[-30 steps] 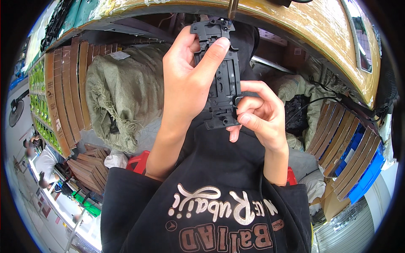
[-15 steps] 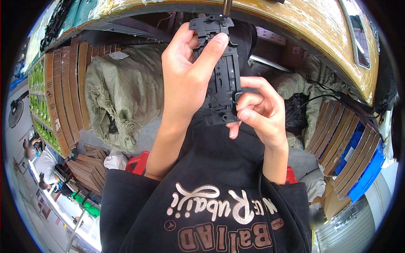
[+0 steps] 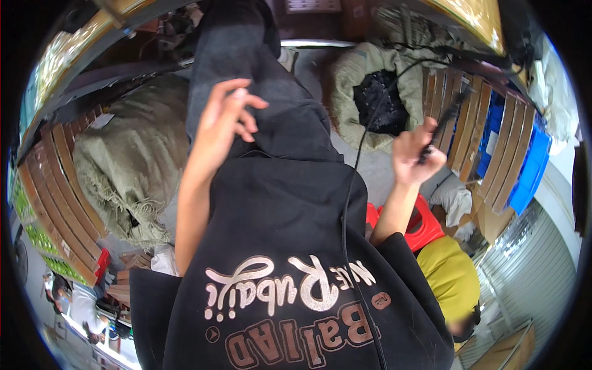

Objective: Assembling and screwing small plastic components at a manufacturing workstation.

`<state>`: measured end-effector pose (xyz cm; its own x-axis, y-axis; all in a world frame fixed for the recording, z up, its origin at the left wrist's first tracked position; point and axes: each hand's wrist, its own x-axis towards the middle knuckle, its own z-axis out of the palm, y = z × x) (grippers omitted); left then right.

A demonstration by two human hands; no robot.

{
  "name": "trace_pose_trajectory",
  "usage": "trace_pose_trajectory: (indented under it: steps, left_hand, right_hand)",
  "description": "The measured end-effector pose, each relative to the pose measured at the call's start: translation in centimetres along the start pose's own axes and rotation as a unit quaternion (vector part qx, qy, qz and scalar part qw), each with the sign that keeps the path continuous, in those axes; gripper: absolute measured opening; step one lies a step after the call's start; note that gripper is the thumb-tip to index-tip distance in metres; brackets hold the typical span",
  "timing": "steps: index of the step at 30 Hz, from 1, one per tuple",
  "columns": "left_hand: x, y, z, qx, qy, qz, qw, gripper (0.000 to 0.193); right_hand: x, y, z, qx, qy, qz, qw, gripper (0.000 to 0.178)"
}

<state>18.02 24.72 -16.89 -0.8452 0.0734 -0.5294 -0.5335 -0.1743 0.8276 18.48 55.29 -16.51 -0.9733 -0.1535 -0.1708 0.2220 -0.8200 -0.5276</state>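
My right hand is out to the right, fingers wrapped round the lower end of a long black plastic part. The part is tilted, seen almost edge-on and blurred, so its details do not show. Over my dark trousers, my left hand hangs in the air, fingers loosely bent and apart, holding nothing. Just left of my right hand and farther off stands an open woven sack with black pieces inside.
A closed woven sack lies on the left beside stacked brown cartons. More cartons and blue crates stand at right. A black cable runs down my front. Behind a red stool is a person in yellow.
My left hand has let go of the black plastic part and moved left. My right hand has carried it away from the bench edge to the right. The view has shifted.
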Motion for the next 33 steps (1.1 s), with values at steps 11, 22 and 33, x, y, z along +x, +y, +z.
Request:
trace_pose_trajectory:
  steps: [11, 22, 33]
  left_hand:
    - [1.2, 1.2, -2.1, 0.069, 0.065, 0.019, 0.995, 0.028]
    - [0.5, -1.0, -3.6, -0.014, 0.073, 0.006, 0.997, 0.023]
    - [-0.5, 1.4, -5.3, -0.031, 0.082, 0.046, 0.995, 0.018]
  right_hand:
    - [-1.3, -0.2, -21.3, -0.18, 0.428, 0.167, 0.87, 0.03]
    - [5.8, -5.4, -3.4, -0.361, 0.318, -0.242, 0.843, 0.043]
    - [29.9, -13.4, 11.8, -0.815, 0.032, -0.366, 0.449, 0.022]
